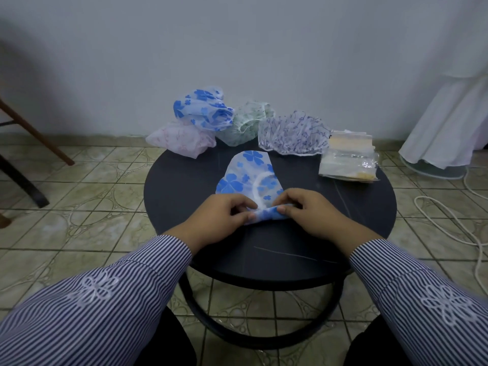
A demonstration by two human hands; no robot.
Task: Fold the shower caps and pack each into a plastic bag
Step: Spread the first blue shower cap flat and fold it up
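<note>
Head view: tiled floor (79, 196) and pale wall (237, 48) surround a round dark table (184, 180). White draped fabric (449, 114) stands at the right edge, partly cut off, with a white cord (449, 228) looped on the floor beside it. A wooden leg (37, 133) enters from the left; what it belongs to is out of frame.

Along the table's far rim lie four unfolded caps: a blue-flowered cap (203, 107) resting on a pink cap (182, 140), a green cap (248, 122) just beside them, then a purple-sprigged cap (293, 133). A stack of plastic bags (348, 157) sits at the right rim; their count cannot be told.

At the table's centre the flattened blue-flower shower cap (248, 173) lies with its near edge rolled up. The left hand (219, 212) and right hand (309, 210) both pinch that rolled edge, fingers curled over it. The hands cover the ends of the roll. Striped sleeves (105, 299) hide the table's near rim.
</note>
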